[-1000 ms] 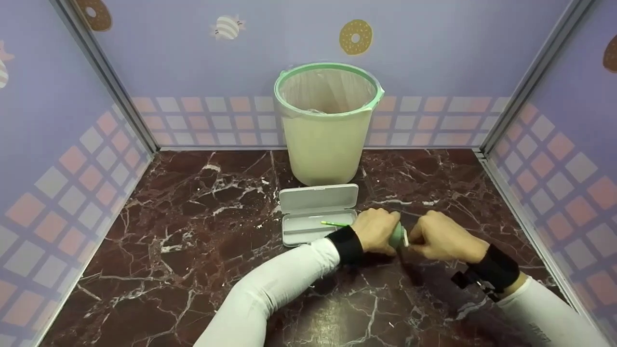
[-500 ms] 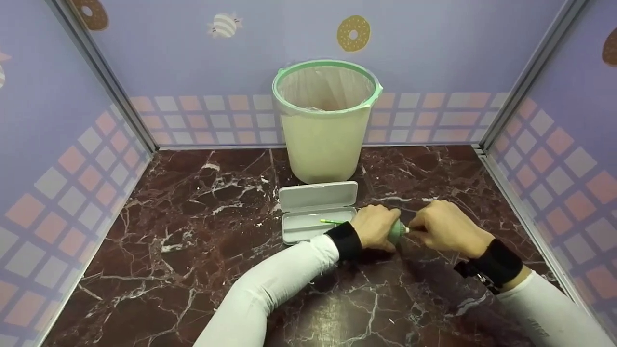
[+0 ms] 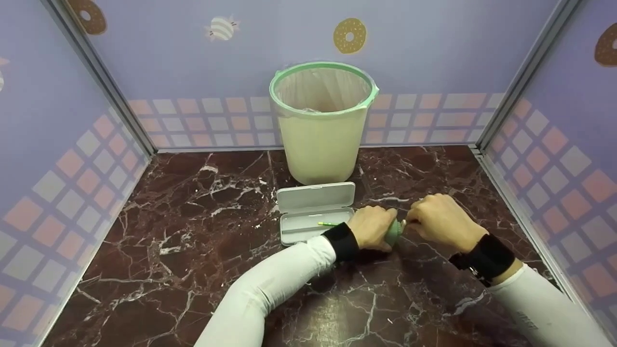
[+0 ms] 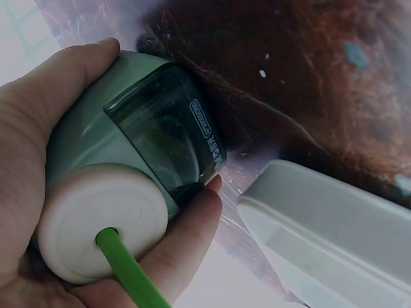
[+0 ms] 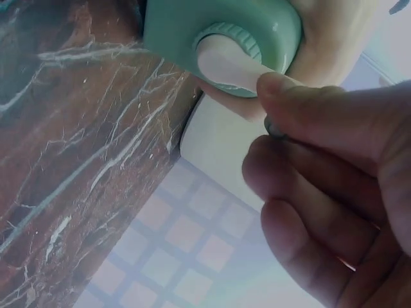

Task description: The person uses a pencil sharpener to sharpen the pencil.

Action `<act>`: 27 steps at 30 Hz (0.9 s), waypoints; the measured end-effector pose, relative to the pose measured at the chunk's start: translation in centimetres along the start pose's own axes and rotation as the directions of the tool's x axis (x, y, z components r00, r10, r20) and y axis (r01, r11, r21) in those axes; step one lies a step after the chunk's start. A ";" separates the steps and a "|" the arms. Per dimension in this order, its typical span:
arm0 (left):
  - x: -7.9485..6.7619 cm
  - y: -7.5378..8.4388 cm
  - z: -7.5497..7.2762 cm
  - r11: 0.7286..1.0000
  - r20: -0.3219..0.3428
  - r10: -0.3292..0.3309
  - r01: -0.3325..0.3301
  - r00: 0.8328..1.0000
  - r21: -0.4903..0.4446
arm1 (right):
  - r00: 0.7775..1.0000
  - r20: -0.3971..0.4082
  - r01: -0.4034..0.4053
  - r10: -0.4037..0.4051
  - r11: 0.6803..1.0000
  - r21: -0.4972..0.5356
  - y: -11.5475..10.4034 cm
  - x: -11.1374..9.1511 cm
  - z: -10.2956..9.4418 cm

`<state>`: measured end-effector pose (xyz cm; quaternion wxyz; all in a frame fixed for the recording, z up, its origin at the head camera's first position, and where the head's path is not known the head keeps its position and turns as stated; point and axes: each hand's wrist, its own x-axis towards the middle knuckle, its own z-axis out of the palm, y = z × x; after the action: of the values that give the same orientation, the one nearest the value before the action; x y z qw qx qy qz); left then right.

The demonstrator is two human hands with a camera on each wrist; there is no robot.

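Note:
My left hand (image 3: 371,227) grips a green pencil sharpener (image 4: 96,141) with a dark see-through shavings window, thumb on one side and fingers on the other. A green pencil (image 4: 131,269) sticks out of the hole in its round pale front; in the head view its yellowish end points left over the case. At the sharpener's back, the thumb and fingers of my right hand (image 3: 443,219) pinch the end of the white crank handle (image 5: 231,64). An open white pencil case (image 3: 301,222) lies just left of my left hand, its lid standing up at the back.
A pale yellow waste bin (image 3: 323,144) with a green rim and clear liner stands behind the case. Patterned panels (image 3: 193,115) close off the back and both sides of the dark red marbled table (image 3: 193,270). Small white crumbs (image 3: 260,212) lie left of the case.
My right hand has circled round with the crank, rising a little. The left hand keeps its hold on the sharpener, and the pencil stays in it.

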<state>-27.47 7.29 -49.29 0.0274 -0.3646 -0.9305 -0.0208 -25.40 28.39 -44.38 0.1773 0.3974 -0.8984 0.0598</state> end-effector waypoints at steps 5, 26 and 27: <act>0.0 0.0 0.0 1.000 -0.010 0.012 -0.012 1.000 0.000 | 1.000 -0.012 0.003 -0.003 1.000 0.004 0.1 0.1 0.0; 0.1 -0.2 0.1 1.000 -0.006 -0.002 0.002 1.000 -0.015 | 0.989 0.081 -0.138 0.128 0.981 0.134 2.6 1.7 4.1; 0.2 -0.2 0.1 1.000 -0.006 -0.001 0.001 1.000 -0.016 | 0.987 0.087 -0.144 0.132 0.979 0.143 2.7 1.7 4.3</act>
<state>-27.74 7.23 -49.36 0.0275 -0.3643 -0.9304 -0.0293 -29.58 27.94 -47.65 0.1081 0.3481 -0.9230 0.1233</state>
